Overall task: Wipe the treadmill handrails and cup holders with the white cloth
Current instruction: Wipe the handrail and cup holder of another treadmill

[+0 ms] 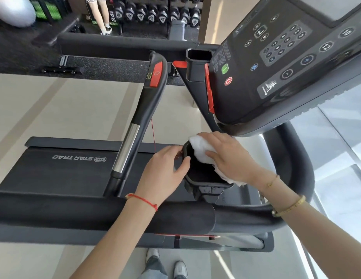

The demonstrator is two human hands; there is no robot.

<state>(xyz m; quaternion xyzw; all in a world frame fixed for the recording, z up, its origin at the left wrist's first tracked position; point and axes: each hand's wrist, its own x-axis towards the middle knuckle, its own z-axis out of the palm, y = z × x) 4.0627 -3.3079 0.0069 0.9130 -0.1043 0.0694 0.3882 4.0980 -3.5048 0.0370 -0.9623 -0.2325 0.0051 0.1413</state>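
While the right hand point(229, 156) presses the bunched white cloth point(200, 151) against the far right rim of the near black plastic cup holder point(201, 174), fingers closed over the fabric, the left hand point(165, 170) steadies the holder's left rim, thumb hooked on the edge and holding nothing else. Judging by this, the work sits at the cup-holder stage. The far black cup holder point(197, 57), the long black and chrome handrail point(135, 121) and the padded near black handrail point(95, 214) look untouched; whether any is already wiped cannot be told.
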